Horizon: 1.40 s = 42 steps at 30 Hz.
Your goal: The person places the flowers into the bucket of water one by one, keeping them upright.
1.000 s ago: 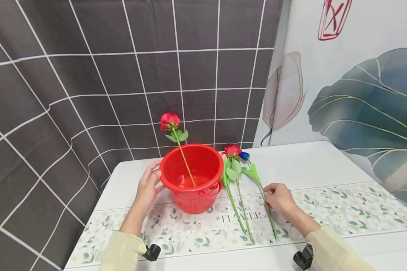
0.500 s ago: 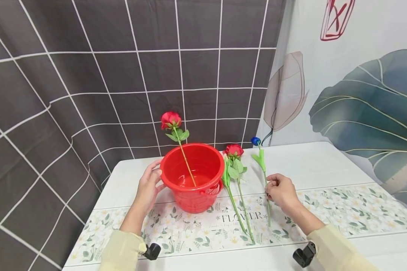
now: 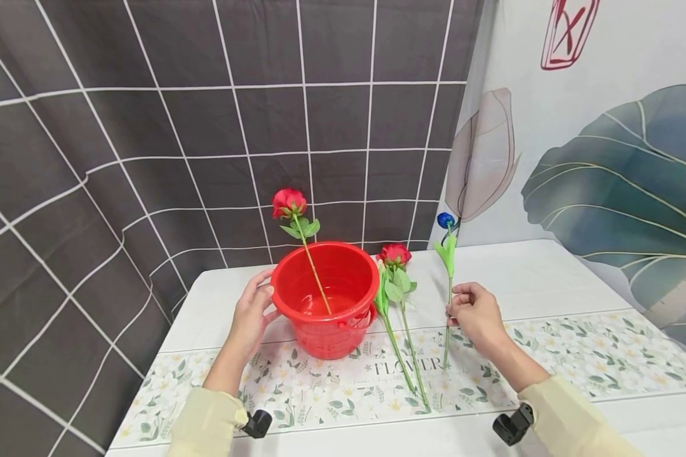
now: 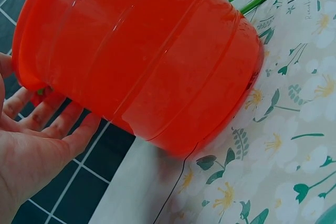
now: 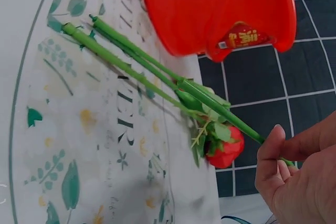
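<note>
Gridded dark backdrop point(image 3: 200, 120); left hand point(image 3: 250, 317), fingers parted, touches red bucket point(image 3: 320, 341); right hand point(image 3: 477, 317) pinches blue flower point(image 3: 448, 252), bloom point(image 3: 446, 220) unseen right-wrist.

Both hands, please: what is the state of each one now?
Left hand: open, touching the red bucket.
Right hand: closed, pinching the blue flower's stem.

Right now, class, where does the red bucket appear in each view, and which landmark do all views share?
Head: red bucket, centred, below the middle.
Left wrist: bucket, upper left to centre, cut by the top edge.
Right wrist: bucket, upper right, also cut off.
Shared landmark: floral strip.
</note>
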{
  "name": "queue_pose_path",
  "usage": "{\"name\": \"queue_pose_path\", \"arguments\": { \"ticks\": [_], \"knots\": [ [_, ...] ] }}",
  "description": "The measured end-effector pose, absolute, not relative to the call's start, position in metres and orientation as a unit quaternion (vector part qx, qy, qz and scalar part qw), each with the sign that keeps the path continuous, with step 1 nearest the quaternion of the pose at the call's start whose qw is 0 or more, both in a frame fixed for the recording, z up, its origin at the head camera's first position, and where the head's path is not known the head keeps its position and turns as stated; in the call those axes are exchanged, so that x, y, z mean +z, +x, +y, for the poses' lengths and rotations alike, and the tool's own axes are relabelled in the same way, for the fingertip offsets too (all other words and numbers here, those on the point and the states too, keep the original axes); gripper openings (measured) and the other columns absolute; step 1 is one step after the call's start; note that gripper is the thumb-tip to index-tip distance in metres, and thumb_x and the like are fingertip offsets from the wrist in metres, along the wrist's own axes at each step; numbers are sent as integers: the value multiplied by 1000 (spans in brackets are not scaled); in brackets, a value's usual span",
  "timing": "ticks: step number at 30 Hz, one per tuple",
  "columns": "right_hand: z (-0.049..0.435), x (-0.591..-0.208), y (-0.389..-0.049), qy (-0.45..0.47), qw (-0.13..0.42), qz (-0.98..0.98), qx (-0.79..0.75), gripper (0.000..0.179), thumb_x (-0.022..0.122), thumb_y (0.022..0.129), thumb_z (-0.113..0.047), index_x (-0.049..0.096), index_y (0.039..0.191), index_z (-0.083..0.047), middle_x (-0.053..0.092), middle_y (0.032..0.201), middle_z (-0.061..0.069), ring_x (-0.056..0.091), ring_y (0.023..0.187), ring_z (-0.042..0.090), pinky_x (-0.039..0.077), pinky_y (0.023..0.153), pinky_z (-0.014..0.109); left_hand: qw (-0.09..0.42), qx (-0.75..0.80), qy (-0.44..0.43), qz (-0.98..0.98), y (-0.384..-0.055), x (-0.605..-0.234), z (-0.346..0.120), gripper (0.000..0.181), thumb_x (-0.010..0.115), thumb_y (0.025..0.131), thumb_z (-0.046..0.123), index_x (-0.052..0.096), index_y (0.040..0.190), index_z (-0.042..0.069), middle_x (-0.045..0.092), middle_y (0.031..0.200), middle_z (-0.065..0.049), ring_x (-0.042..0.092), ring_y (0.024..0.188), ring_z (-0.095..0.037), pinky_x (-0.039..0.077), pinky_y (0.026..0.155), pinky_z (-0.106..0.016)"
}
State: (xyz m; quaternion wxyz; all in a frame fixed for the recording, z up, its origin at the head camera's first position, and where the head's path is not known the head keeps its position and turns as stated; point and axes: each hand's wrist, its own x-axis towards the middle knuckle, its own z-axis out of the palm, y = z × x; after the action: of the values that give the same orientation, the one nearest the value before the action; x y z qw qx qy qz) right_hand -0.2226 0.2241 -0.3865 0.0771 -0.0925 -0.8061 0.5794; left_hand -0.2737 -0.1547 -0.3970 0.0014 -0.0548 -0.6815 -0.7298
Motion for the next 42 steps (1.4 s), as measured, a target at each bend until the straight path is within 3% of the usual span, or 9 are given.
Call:
{"name": "queue_pose_path", "arguments": {
  "ticks": [16, 42],
  "knots": [
    [206, -357, -235, -62, 128, -765, 628, 38, 54, 89, 9, 40, 124, 10, 49, 91, 10, 57, 71, 8, 57, 65, 25, 2, -732, -54, -680, -273, -396, -153, 42, 40, 99, 15, 41, 141, 19, 49, 136, -10, 50, 124, -28, 54, 85, -30],
    [150, -304, -255, -3, 172, -670, 722, 33, 58, 84, 15, 42, 111, 3, 49, 85, 9, 59, 68, 13, 58, 62, 29, 5, -740, -47, -671, -274, -396, -154, 43, 42, 98, 15, 42, 140, 19, 49, 134, -10, 51, 122, -29, 54, 87, -33]
  ]
}}
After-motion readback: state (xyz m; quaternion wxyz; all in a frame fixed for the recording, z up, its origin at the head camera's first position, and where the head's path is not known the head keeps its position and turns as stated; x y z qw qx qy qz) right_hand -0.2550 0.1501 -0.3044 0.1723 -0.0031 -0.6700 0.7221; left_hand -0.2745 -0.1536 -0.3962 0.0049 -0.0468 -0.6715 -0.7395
